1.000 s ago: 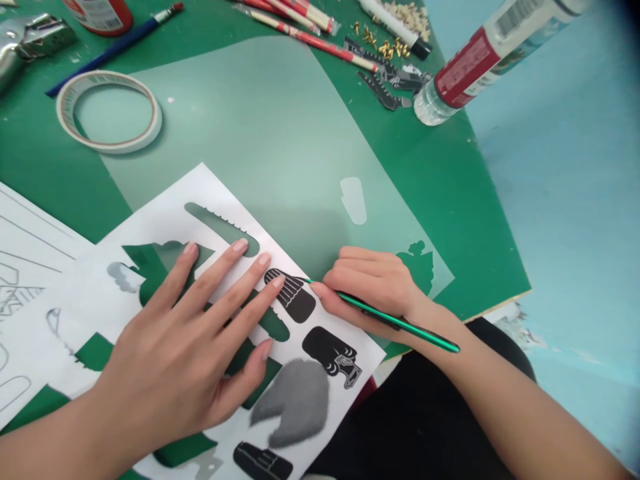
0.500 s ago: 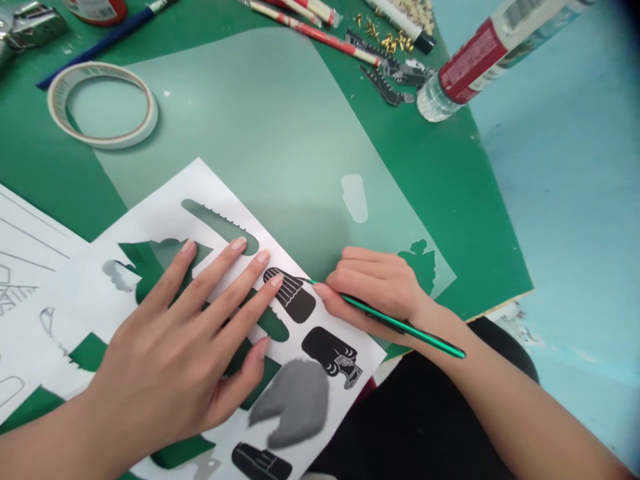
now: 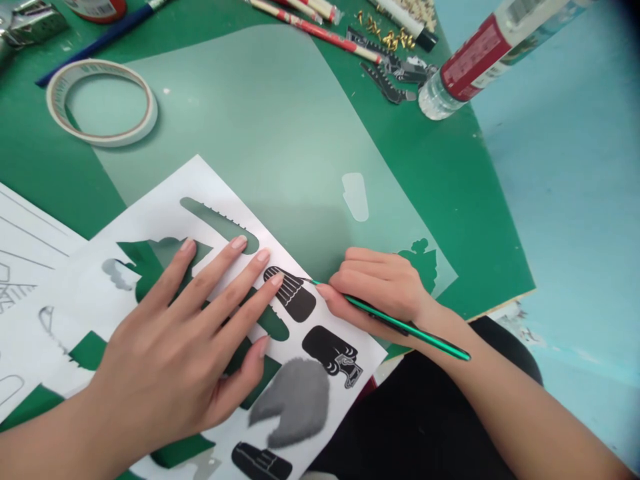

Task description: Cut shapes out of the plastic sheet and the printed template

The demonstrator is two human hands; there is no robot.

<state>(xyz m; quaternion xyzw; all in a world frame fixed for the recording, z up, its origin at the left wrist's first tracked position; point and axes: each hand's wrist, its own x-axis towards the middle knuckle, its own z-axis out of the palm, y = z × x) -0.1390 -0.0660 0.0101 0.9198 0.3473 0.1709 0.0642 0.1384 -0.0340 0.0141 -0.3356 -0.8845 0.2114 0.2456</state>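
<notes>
My left hand [image 3: 185,340] lies flat with fingers spread on a white printed sheet [image 3: 165,200] that has black and grey figures and several cut-out holes. My right hand [image 3: 383,287] is closed round a thin green craft knife [image 3: 415,328], its tip touching the sheet's edge beside a black ribbed figure [image 3: 293,297]. Below it lie a second black figure [image 3: 333,353] and a grey furry shape [image 3: 295,400]. Under the sheet is a translucent cutting mat [image 3: 270,120] on the green table [image 3: 450,187].
A roll of tape [image 3: 100,100] rests at the upper left. Pencils [image 3: 315,27], brass fasteners [image 3: 395,40], cut black pieces [image 3: 390,80] and a lying plastic bottle [image 3: 480,57] crowd the far edge. More printed paper [image 3: 25,247] lies at the left. The table's edge runs on the right.
The view has shifted slightly. My right hand and the knife have crept a little to the right along the sheet's edge. My left hand has stayed put.
</notes>
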